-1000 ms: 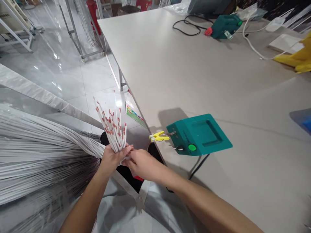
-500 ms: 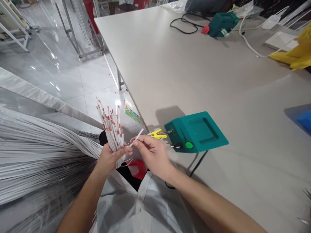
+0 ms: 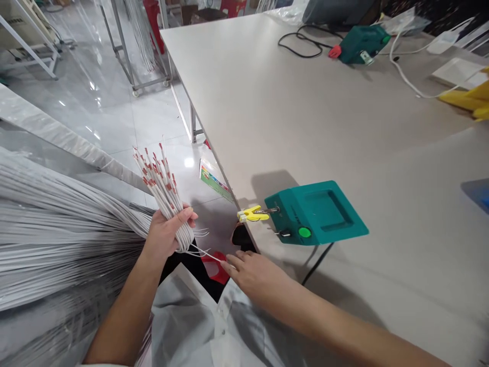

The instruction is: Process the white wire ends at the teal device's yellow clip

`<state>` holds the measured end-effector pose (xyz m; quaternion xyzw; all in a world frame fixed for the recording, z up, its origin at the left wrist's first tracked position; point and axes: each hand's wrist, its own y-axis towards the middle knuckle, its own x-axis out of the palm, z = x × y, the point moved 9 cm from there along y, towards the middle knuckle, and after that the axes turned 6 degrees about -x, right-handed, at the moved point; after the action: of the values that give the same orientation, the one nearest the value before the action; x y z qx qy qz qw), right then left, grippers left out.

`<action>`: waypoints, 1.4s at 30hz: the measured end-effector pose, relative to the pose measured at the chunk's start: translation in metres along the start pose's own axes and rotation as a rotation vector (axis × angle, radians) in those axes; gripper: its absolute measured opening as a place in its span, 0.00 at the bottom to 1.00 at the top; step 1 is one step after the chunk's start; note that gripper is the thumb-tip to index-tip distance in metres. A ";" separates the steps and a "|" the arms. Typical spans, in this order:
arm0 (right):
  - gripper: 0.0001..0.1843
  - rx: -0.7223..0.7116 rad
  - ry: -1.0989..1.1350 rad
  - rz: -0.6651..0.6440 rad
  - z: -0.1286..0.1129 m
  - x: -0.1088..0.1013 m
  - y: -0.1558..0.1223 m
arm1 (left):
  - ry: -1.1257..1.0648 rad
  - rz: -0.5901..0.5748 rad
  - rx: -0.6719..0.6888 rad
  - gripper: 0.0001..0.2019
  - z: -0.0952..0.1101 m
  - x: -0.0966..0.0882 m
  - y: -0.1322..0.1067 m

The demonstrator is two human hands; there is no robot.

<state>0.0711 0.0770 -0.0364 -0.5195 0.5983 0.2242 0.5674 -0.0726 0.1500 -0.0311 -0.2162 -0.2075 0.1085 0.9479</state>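
- Bare tabletop [image 3: 267, 102] offers a broad lane between the near green box [image 3: 328, 209] and the far green box [image 3: 362, 45].
- A yellow clip [image 3: 254, 214] juts to the tabletop's edge, ahead of the right hand [image 3: 255, 275].
- A white wire [image 3: 209, 254] crosses the gap between hands.
- Massed wires [image 3: 76, 219] lie close outside the left hand [image 3: 166, 234].

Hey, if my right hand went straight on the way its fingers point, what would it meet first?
Your right hand would probably meet the loose wire ends jutting from the white wire bundle in your left hand, though depth is unclear.
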 end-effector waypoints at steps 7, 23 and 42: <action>0.16 0.191 0.378 0.692 0.029 -0.096 -0.001 | 0.131 -0.065 0.009 0.09 -0.011 0.009 -0.010; 0.10 0.300 1.198 0.975 0.064 -0.067 0.001 | 0.088 0.042 -0.005 0.07 -0.019 0.007 -0.017; 0.13 0.164 0.728 0.887 0.044 -0.077 -0.004 | 0.463 0.072 0.156 0.06 -0.002 0.032 -0.031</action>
<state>0.0805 0.1418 0.0234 -0.2171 0.9309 0.2002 0.2152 -0.0393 0.1312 -0.0079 -0.1686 0.0323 0.1054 0.9795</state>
